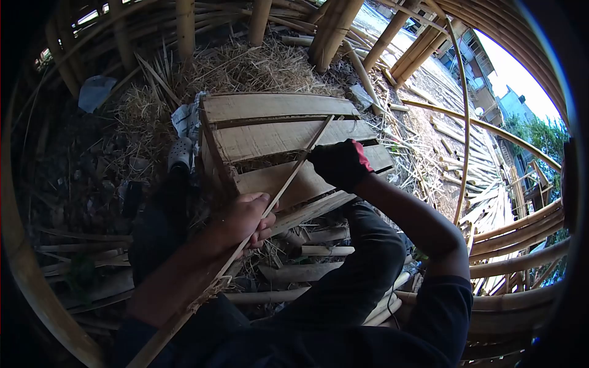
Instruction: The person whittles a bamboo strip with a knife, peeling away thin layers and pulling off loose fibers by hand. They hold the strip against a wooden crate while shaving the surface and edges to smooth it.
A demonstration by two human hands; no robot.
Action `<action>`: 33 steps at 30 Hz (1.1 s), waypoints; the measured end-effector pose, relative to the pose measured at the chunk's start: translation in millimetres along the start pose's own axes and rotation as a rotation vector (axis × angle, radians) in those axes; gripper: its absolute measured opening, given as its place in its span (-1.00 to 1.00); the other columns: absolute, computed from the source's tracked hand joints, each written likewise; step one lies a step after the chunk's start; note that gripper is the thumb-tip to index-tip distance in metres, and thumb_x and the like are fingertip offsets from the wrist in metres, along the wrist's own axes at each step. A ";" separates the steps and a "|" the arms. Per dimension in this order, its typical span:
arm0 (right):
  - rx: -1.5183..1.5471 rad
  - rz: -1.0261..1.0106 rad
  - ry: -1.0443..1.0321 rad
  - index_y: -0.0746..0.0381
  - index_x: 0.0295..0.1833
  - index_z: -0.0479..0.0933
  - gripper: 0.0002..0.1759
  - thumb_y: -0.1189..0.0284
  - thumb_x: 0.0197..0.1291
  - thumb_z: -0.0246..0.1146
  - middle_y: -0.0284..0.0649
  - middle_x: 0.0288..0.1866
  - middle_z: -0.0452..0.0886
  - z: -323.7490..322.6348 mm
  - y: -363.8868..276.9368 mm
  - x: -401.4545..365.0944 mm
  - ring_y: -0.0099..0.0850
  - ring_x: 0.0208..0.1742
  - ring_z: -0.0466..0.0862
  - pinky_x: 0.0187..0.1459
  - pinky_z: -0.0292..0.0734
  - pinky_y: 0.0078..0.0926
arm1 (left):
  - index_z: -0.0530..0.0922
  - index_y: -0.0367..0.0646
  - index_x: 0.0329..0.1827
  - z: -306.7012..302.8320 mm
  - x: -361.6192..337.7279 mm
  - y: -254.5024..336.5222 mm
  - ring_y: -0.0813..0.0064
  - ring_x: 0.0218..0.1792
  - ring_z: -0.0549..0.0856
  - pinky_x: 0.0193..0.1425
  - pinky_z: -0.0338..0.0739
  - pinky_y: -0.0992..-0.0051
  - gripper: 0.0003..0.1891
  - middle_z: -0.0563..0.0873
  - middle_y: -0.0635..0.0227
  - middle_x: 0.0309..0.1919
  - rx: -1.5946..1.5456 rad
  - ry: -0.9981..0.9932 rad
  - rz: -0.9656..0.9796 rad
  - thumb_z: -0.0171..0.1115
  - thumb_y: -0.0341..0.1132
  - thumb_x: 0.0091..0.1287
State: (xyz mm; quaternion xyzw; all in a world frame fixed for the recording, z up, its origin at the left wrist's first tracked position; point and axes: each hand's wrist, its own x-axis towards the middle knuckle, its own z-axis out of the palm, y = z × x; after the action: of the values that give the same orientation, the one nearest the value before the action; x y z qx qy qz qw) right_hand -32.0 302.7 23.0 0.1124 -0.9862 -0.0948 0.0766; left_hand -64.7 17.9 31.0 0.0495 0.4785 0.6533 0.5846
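A long, thin bamboo strip runs diagonally from above the slatted wooden crate down toward my lap, where its lower end is wider and frayed. My bare left hand is closed around the strip's middle, beside the crate's near corner. Farther up, my right hand, in a black and red glove, is closed at the strip over the crate slats. Its fingertips are dark and partly hidden, so whether a small tool is also in them does not show.
Straw lies behind the crate. Bamboo posts stand at the back, and cut bamboo poles lie under my legs. A bent bamboo strip arches at the right. My shoe rests left of the crate.
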 end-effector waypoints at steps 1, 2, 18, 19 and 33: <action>0.007 0.008 0.001 -0.02 -0.12 0.67 -0.83 0.33 0.17 0.26 -0.33 -0.44 0.71 5.4 4.9 1.1 -0.34 -0.41 0.73 -0.43 0.57 -0.31 | 0.38 -0.09 -0.09 -0.5 0.2 -0.9 0.79 -0.80 0.22 -0.75 0.16 0.70 -0.76 0.29 0.62 -0.68 0.002 0.011 -0.002 -0.21 -0.17 0.62; -0.014 0.027 -0.014 -0.02 -0.12 0.66 -0.83 0.29 0.20 0.24 -0.33 -0.44 0.71 9.3 8.9 2.0 -0.33 -0.40 0.73 -0.43 0.57 -0.31 | 0.38 -0.09 -0.09 -0.3 1.6 -0.5 0.80 -0.80 0.22 -0.74 0.16 0.70 -0.76 0.29 0.62 -0.68 0.006 0.020 0.003 -0.20 -0.16 0.62; -0.084 0.061 0.007 -0.05 -0.14 0.70 -0.83 0.30 0.21 0.23 -0.36 -0.45 0.72 56.2 79.7 30.7 -0.40 -0.41 0.74 -0.40 0.61 -0.36 | 0.39 -0.07 -0.10 14.2 -2.5 11.3 0.81 -0.80 0.21 -0.73 0.08 0.68 -0.79 0.27 0.67 -0.69 -0.043 0.108 -0.020 -0.13 -0.16 0.60; -0.107 0.081 0.008 -0.06 -0.14 0.70 -0.83 0.29 0.20 0.24 -0.36 -0.45 0.72 58.4 82.6 31.6 -0.41 -0.41 0.74 -0.39 0.61 -0.36 | 0.39 -0.07 -0.10 13.4 -2.8 11.8 0.81 -0.80 0.22 -0.73 0.09 0.69 -0.79 0.27 0.67 -0.69 -0.041 0.105 -0.022 -0.12 -0.16 0.59; -0.231 0.176 -0.041 0.08 -0.14 0.66 -0.74 0.22 0.29 0.10 -0.22 -0.42 0.73 104.1 132.5 60.4 -0.24 -0.37 0.76 -0.41 0.61 -0.15 | 0.39 -0.10 -0.09 20.1 -19.5 20.5 0.84 -0.80 0.24 -0.77 0.08 0.72 -0.84 0.28 0.67 -0.69 -0.159 0.080 -0.020 -0.05 -0.21 0.57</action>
State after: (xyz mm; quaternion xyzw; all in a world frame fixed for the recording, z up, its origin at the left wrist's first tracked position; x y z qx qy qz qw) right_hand -135.5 432.8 -43.1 0.0142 -0.9760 -0.2030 0.0771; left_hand -60.7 16.4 65.5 -0.0280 0.4486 0.6848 0.5737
